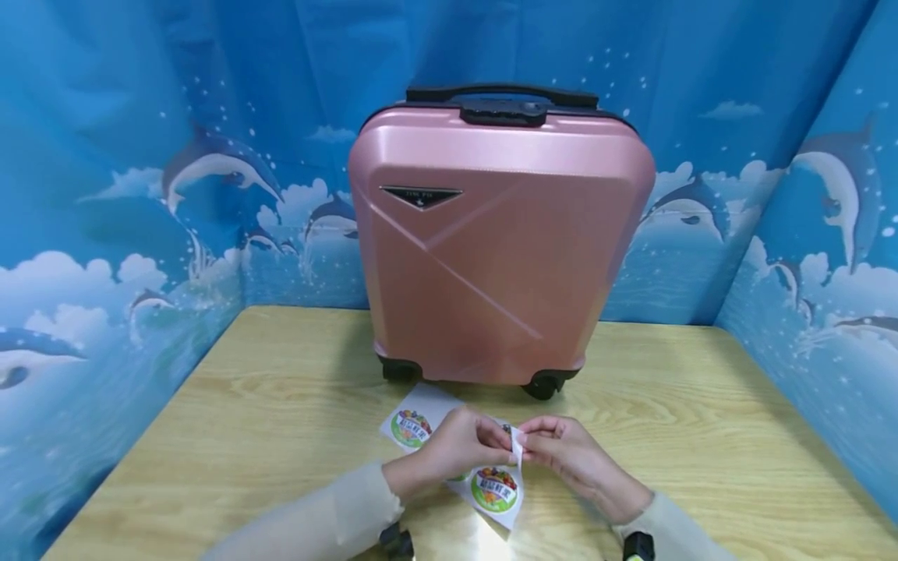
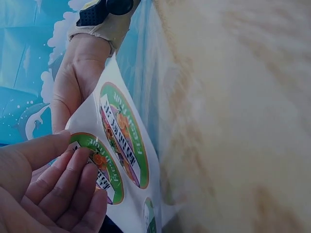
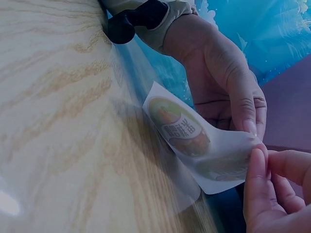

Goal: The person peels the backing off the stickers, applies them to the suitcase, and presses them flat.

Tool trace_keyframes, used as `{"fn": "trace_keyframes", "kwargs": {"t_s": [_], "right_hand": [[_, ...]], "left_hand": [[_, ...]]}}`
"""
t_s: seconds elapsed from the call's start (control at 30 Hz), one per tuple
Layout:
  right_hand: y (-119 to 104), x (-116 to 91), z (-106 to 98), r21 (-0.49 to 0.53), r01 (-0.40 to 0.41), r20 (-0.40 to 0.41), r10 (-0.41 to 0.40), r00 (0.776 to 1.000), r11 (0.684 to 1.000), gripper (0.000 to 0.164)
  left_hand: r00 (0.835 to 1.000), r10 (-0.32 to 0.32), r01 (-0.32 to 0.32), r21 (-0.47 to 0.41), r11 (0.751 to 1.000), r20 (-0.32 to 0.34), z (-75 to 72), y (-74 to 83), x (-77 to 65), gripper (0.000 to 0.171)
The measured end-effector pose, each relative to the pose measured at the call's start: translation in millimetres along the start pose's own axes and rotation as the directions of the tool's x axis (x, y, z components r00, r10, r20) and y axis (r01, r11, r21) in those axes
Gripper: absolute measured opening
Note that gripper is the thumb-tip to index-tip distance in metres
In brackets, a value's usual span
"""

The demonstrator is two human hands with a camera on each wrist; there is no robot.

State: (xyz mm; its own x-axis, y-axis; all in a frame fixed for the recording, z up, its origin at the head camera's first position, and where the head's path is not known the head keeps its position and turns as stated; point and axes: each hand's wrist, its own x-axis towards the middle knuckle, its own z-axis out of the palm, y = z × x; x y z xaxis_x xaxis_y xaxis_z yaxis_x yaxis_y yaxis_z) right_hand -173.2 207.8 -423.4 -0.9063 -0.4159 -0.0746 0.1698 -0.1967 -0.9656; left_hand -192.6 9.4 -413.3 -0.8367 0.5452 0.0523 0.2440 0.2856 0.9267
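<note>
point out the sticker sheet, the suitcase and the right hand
Sticker sheet (image 2: 123, 137), left wrist view, on a printed label.
Suitcase (image 1: 498, 253), head view, middle of its front.
Right hand (image 1: 581, 463), head view, on its middle.

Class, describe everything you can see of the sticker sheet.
The white sticker sheet looks thin and paper-like. It bears round stickers with green rims, colourful fruit and a white band of dark characters. It slants over the wood-grain table, in front of the pink suitcase, bent at the edge that the left hand and right hand pinch. In the right wrist view, prints show faintly through its back. The left hand hides part of it.
</note>
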Motion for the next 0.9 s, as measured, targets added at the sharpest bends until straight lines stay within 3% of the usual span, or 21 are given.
{"fn": "trace_keyframes", "kwargs": {"t_s": [0.27,0.6,0.9], "right_hand": [[0.7,-1.3,-2.4,0.057,-0.008,0.021,0.007,1.000,0.998,0.017],[1.9,-1.5,-0.4,0.102,0.011,0.059,-0.017,0.998,0.995,0.019],[-1.5,0.2,-1.6,0.088,-0.018,0.014,0.017,1.000,0.996,0.017]], "left_hand": [[1.000,0.018,-0.019,0.067,0.998,0.021,3.3,-0.3,-1.3,0.006],[0.999,0.027,-0.028,0.037,0.999,0.037,6.5,-3.0,-3.2,0.008],[0.999,0.007,-0.008,0.004,1.000,0.038,5.0,1.3,-2.4,0.010]]}}
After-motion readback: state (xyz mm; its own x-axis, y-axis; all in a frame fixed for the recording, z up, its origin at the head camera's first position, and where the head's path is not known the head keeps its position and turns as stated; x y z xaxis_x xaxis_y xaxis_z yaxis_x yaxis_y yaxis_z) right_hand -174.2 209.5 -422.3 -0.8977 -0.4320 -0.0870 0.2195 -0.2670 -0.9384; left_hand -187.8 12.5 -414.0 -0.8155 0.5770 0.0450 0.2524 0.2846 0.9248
